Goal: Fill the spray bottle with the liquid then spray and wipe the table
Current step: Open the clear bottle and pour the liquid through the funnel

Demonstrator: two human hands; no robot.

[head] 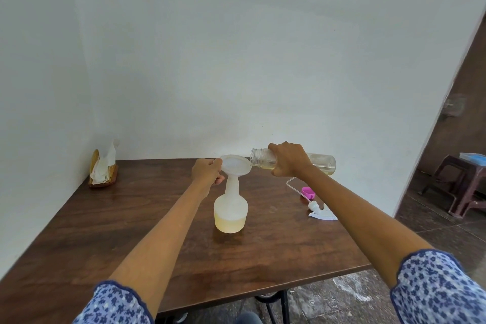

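The spray bottle point(231, 212) stands upright near the middle of the wooden desk point(131, 231), its trigger head removed and a shallow layer of pale yellow liquid in its base. A white funnel point(235, 166) sits in its neck, tilted a little toward the left. The left hand point(207, 172) is closed around the funnel's left rim, fingers curled at the edge and just above the bottle's neck. The right hand point(289, 160) grips a clear bottle point(293, 161) around its middle and holds it nearly level, its open threaded mouth touching or just over the funnel's right rim; a little yellowish liquid lies along its lower side. The spray bottle is thus below and between the two hands, nearer the left one. Toward the right edge of the desk, under the right forearm, lie the white trigger head point(321, 210) with its thin dip tube point(294, 188) and a small pink cap point(308, 192) just behind it. In the far left corner a wooden holder point(101, 175) carries white tissues point(105, 163).
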